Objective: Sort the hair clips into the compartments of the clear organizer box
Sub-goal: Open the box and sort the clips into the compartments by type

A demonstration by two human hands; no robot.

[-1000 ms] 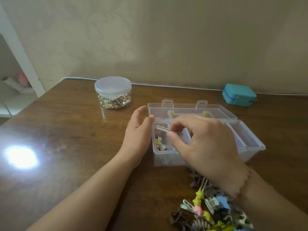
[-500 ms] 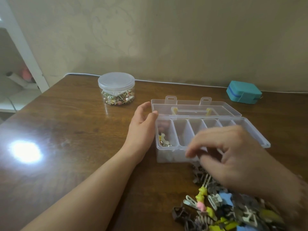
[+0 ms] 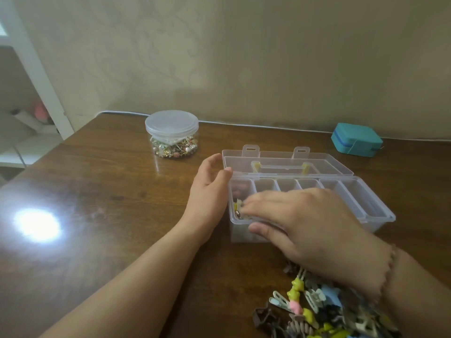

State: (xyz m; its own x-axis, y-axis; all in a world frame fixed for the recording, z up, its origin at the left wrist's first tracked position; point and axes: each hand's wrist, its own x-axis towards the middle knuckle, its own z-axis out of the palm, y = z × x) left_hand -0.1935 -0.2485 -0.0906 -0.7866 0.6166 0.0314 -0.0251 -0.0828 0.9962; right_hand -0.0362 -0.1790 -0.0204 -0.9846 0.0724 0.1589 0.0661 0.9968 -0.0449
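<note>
The clear organizer box [image 3: 366,203] lies open on the brown table, its lid [image 3: 280,157] folded back. A few small clips [image 3: 238,211] lie in its leftmost compartment. My left hand [image 3: 207,191] rests against the box's left wall with relaxed fingers, thumb at the rim's corner. My right hand [image 3: 305,220] reaches over the front of the box, fingertips at the leftmost compartment and thumb in front of the front wall. Blur hides whether it pinches a clip. A pile of mixed hair clips [image 3: 312,311] lies on the table by my right wrist.
A lidded round jar of small trinkets [image 3: 172,135] stands behind my left hand. A teal case [image 3: 356,140] sits at the back right near the wall. A white cable [image 3: 244,124] runs along the table's far edge. White shelving [image 3: 36,69] stands at the left.
My right hand dropped a metal clip's spot at the box, went down to the pile, and has come back over the leftmost compartment. My left hand stayed against the box.
</note>
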